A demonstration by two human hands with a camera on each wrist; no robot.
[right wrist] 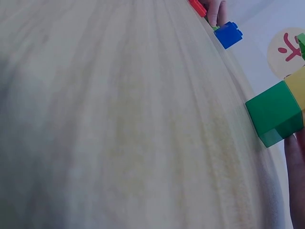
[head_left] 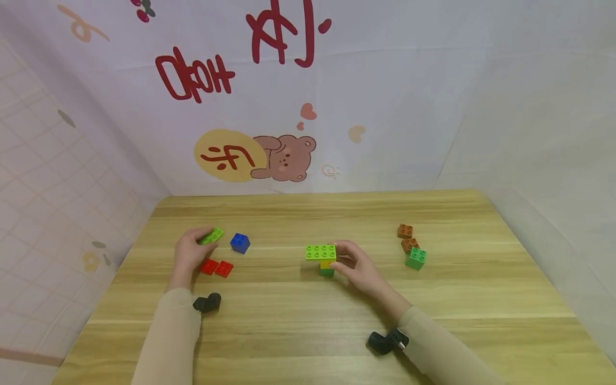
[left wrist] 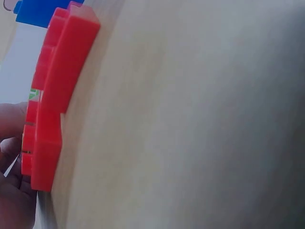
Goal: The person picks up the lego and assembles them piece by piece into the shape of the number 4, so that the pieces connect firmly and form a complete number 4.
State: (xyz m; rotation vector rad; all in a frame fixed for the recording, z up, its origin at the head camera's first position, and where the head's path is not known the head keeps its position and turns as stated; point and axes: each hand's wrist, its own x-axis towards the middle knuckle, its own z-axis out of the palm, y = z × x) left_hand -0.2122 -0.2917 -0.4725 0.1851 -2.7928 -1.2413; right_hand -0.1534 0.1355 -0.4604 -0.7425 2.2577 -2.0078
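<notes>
Two hands were busy well apart as I watched from a distance. The left hand (head_left: 190, 250) had its fingers and thumb curled about a loose lime plate (head_left: 212, 236); the right hand (head_left: 358, 270) gripped a small stack by its side: a studded top plate (head_left: 320, 251), overhanging to the left, above a yellow brick (head_left: 327, 264) and a dark green brick (head_left: 327, 272). Whether that stack's base touched the wood, I couldn't tell.

I judged the step in hand to be fetching another piece while the stack was kept steady. To my mind, the next move called for a secure pinch and a clean lift, clear of two red plates (head_left: 224, 269) near the left wrist and a blue brick (head_left: 240, 243) just beyond.

Farther right sat two brown bricks (head_left: 405, 231) and a bright green brick (head_left: 416, 258). Wood grain ran across the tabletop (head_left: 289, 331); behind it hung a pale backdrop (head_left: 404, 80) with red lettering (head_left: 196, 75) and a printed bear (head_left: 289, 159).
</notes>
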